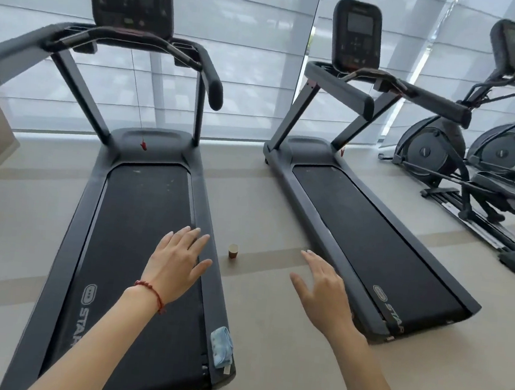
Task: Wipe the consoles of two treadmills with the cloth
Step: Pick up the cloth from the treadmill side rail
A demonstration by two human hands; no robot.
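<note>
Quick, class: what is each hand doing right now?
Left hand: open, fingers spread, holding nothing.
Right hand: open, holding nothing.

From my headset view, a pale beige floor (267,337) with darker bands carries two dark treadmills: one (138,246) beneath my left hand (177,262), the other (368,237) just right of my right hand (322,292). A small brown cup (233,251) stands on the floor between my hands. Elliptical trainers (472,171) stand far right.
</note>
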